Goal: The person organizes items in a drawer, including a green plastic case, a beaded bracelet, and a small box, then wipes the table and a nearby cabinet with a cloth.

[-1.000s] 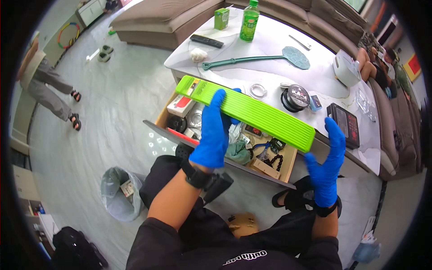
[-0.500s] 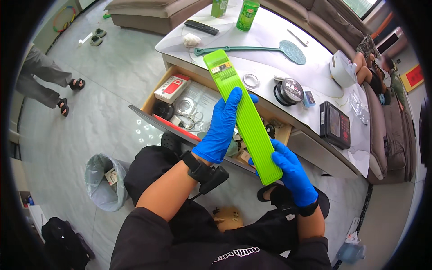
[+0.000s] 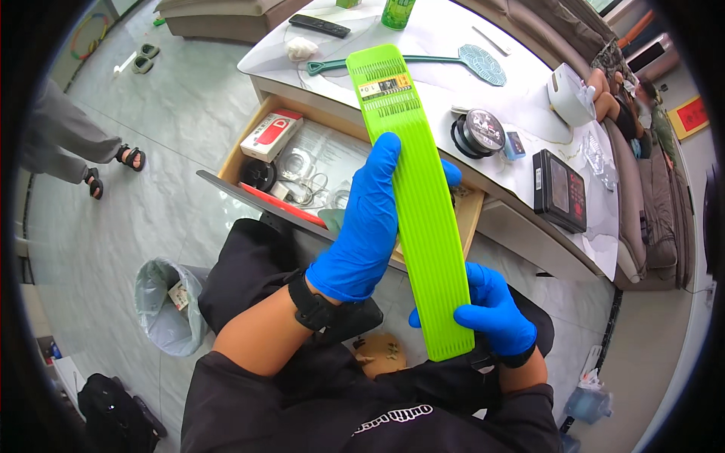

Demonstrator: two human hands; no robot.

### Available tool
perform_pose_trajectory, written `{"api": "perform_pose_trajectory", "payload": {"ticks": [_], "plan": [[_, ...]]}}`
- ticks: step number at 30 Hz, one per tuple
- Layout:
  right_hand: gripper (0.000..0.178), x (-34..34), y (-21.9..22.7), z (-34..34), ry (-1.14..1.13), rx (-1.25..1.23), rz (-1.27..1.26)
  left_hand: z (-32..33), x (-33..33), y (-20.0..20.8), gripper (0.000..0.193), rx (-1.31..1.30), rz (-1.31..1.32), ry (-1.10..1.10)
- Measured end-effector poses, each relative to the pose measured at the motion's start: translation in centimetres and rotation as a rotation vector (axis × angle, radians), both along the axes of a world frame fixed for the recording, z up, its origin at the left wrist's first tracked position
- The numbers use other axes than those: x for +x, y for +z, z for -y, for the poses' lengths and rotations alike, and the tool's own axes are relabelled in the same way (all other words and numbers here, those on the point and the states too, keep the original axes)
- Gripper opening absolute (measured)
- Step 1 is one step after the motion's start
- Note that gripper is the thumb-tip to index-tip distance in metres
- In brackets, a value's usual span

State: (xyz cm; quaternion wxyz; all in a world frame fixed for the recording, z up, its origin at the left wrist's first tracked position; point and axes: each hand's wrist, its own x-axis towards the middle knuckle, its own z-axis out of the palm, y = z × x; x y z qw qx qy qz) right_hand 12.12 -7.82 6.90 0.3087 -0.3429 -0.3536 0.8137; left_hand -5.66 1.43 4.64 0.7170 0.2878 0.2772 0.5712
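A long, flat lime-green ribbed plastic board (image 3: 429, 219), with slotted ends and a yellow-and-black label near its top, is gripped in both blue-gloved hands. My left hand (image 3: 361, 219) wraps its left edge at mid-length, with fingertips showing past the right edge. Lower down, my right hand (image 3: 495, 311) clasps the bottom end, thumb on the front face. Behind the board, an open drawer (image 3: 234, 155) holds a white-and-red box (image 3: 272, 136), a black round spool (image 3: 258, 174), coiled pale cables (image 3: 306, 181) and a red strip (image 3: 281, 204). The board and my hands hide part of it.
The marble-topped table (image 3: 423, 83) carries a green fly swatter (image 3: 481, 65), a remote (image 3: 319, 26), black round containers (image 3: 481, 132) and a black case (image 3: 560, 190). A lined bin (image 3: 170, 302) stands at left. One person's legs (image 3: 75, 136) are at left; another person (image 3: 630, 113) sits on the sofa.
The green board has come closer and lower, now more upright, with both hands still on it. My view has shifted slightly, and the table sits higher in it.
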Motion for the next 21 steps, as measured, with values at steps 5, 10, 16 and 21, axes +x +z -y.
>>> {"api": "perform_pose_trajectory", "payload": {"ticks": [5, 10, 16, 21], "plan": [[0.059, 0.5, 0.0, 0.1, 0.042, -0.084, -0.046, 0.4, 0.7, -0.2, 0.057, -0.053, 0.030, 0.000], [0.072, 0.8, 0.1, 0.1, 0.089, -0.126, -0.108, 0.7, 0.7, -0.4, 0.060, -0.073, 0.021, -0.076], [0.080, 1.1, -0.4, 0.1, 0.188, -0.188, -0.208, 1.0, 0.9, -0.4, 0.062, -0.104, 0.087, -0.176], [0.077, 1.6, -1.3, 0.6, 0.260, -0.182, -0.256, 1.1, 0.7, 0.5, 0.056, -0.066, 0.055, -0.236]]}}
